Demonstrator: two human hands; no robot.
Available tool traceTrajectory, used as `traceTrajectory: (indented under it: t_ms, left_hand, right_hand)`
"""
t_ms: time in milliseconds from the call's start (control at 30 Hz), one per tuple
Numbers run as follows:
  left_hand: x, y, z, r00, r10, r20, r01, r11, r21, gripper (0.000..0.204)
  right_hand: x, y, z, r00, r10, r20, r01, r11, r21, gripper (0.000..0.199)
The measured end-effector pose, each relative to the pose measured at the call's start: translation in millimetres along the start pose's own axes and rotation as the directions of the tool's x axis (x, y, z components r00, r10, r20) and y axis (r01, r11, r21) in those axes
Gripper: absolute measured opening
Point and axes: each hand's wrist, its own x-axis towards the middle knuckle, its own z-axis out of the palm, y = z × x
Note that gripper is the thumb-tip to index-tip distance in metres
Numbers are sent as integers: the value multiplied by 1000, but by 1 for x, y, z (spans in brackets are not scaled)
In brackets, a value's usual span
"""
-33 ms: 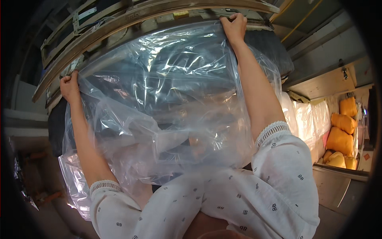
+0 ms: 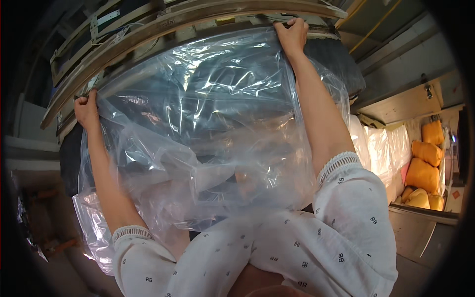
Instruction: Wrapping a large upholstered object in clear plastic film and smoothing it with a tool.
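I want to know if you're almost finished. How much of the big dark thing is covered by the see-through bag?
The clear plastic bag already drapes over most of the dark bundle. Both hands grip its top edge: left hand at one corner, right hand at the other. The bundle's dark ends poke out at both sides, and loose plastic hangs crumpled below.

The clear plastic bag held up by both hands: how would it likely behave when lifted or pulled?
The clear plastic bag is probably floppy: it sags and creases between the left hand and right hand. Likely light, since it hangs from fingertip grips. Its glossy film may be slippery.
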Motion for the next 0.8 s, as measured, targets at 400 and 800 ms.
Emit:
traceTrajectory:
  t_ms: [400,800]
  left_hand:
    - [-5,-12,-22,966,-162,202,207,951,-227,23]
    - [-10,-8,-66,987,122,101,-87,949,-303,25]
  right_hand:
    - [17,21,-3,974,225,-33,-202,922,332,40]
    - [-12,-22,-74,924,-54,379,132,974,-182,41]
